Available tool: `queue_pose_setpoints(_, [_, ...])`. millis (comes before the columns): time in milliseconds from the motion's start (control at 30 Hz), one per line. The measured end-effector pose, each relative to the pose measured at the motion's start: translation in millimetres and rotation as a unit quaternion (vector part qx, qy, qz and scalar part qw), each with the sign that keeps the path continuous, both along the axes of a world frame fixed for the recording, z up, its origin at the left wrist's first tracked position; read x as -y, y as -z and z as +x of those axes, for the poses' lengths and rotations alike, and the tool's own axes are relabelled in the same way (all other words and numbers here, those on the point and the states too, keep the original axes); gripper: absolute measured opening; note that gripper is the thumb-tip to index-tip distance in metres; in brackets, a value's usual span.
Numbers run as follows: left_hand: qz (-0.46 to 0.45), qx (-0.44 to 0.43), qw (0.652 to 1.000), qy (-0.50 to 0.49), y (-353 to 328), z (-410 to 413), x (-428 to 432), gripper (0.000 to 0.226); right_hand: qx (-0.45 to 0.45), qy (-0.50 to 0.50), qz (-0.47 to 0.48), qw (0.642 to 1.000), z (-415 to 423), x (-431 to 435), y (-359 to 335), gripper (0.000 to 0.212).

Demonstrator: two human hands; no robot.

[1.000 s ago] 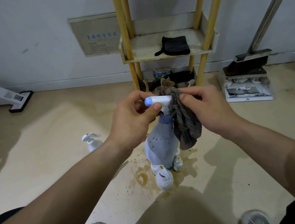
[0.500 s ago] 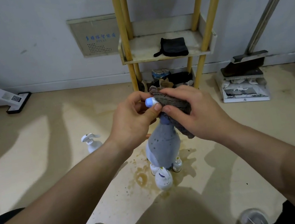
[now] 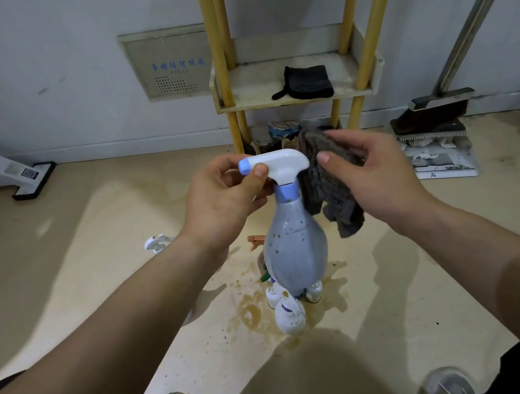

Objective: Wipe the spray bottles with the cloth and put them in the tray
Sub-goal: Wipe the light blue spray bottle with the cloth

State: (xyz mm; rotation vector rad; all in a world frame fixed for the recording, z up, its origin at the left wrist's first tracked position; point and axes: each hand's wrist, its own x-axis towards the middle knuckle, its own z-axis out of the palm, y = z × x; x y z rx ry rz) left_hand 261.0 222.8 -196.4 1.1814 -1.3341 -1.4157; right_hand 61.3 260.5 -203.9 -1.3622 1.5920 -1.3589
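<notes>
My left hand [image 3: 223, 199] holds a blue-grey spray bottle [image 3: 294, 246] in the air by its white trigger head, thumb over the top. My right hand [image 3: 370, 168] pinches a dark grey cloth [image 3: 329, 188] just right of the bottle's neck; the cloth hangs down beside the bottle. The bottle's body is speckled with dirt. On the floor below stand several small white bottles [image 3: 289, 315]. Another white spray bottle [image 3: 156, 243] stands on the floor to the left, partly hidden by my forearm. The tray [image 3: 302, 86] is the cream shelf of the yellow-legged rack by the wall.
A black cloth [image 3: 303, 83] lies on the tray. A dustpan and brush [image 3: 435, 140] stand at the right by the wall. A white stand foot [image 3: 31, 176] is at the left. The floor under the bottles is stained brown. My shoes show at the bottom.
My right hand has drawn the cloth off the top of the trigger head and moved right, so the white head is uncovered. The bottle stays held by my left hand.
</notes>
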Motion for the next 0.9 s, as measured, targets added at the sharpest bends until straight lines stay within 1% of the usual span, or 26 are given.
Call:
queue_pose_setpoints(33, [-0.006,0.006,1.0,0.004,0,-1,0,0.009,-0.01,0.003,-0.028,1.0,2,0,-2,0.032])
queue_pose_setpoints(67, [-0.013,0.015,1.0,0.011,0,-2,0,0.008,-0.038,-0.004,-0.058,0.998,5,-2,-4,0.035])
queue_pose_setpoints(100, [-0.023,0.026,0.999,0.022,0,-4,-1,0.008,-0.087,-0.021,-0.085,0.992,9,-4,-4,0.036])
queue_pose_setpoints(167, [-0.038,0.041,0.997,0.046,2,-7,-2,0.01,-0.213,-0.074,-0.121,0.967,14,-7,0,0.038])
queue_pose_setpoints(200, [-0.04,0.043,0.997,0.052,3,-8,-2,0.009,-0.258,-0.098,-0.129,0.952,15,-6,4,0.038])
queue_pose_setpoints(233, [-0.04,0.043,0.997,0.055,4,-8,-2,0.008,-0.28,-0.111,-0.128,0.945,14,-5,7,0.038])
queue_pose_setpoints(367, [-0.046,0.055,0.996,0.043,8,-9,-3,0.005,-0.268,-0.096,-0.088,0.954,8,-2,7,0.034])
queue_pose_setpoints(500, [-0.058,0.084,0.994,0.022,16,-8,-2,0.007,-0.219,-0.073,0.006,0.973,3,1,7,0.024])
queue_pose_setpoints(567, [-0.073,0.102,0.992,0.025,19,-8,-1,0.012,-0.218,-0.073,0.047,0.972,0,3,8,0.021])
queue_pose_setpoints(633, [-0.086,0.117,0.989,0.034,20,-7,0,0.014,-0.237,-0.093,0.072,0.964,-4,2,6,0.025])
queue_pose_setpoints(700, [-0.092,0.121,0.987,0.05,19,-4,2,0.013,-0.253,-0.124,0.084,0.956,-9,0,3,0.027])
queue_pose_setpoints(767, [-0.095,0.13,0.984,0.075,16,-1,5,0.015,-0.241,-0.156,0.085,0.954,-12,-2,-1,0.021])
queue_pose_setpoints(900, [-0.071,0.126,0.984,0.102,13,2,9,0.013,-0.227,-0.172,0.07,0.956,-1,-10,1,0.019])
